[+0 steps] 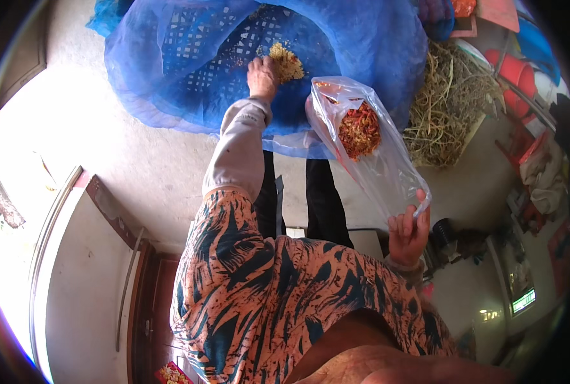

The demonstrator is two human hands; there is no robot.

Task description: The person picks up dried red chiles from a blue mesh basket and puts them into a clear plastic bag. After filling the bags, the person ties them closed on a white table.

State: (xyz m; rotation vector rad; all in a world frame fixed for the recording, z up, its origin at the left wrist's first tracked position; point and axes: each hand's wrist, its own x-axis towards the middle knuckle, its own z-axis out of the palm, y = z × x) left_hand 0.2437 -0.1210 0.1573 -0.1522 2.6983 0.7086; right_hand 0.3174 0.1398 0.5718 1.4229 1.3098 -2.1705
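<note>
My left hand (262, 78) reaches down to a pile of yellowish crumbs or seeds (287, 63) on blue mesh netting (208, 108). Its fingers touch the pile's left edge, and their tips are hidden, so I cannot tell whether they grip anything. Off to the right, my right hand (406, 233) pinches the end of a clear plastic bag (395, 177) between thumb and fingers. Red and yellow dried bits (359, 132), perhaps chopped chili, lie inside the bag. The bag stretches from my hand to the netting's front edge. Beneath the netting shows a blue slatted basket (196, 29).
Dry stalks (453, 105) are heaped right of the netting. Beyond them stand a red plastic bucket (515, 79) and other clutter. A wall end (93, 269) and a brown door (162, 293) are at lower left. My legs (326, 201) stand close behind the netting.
</note>
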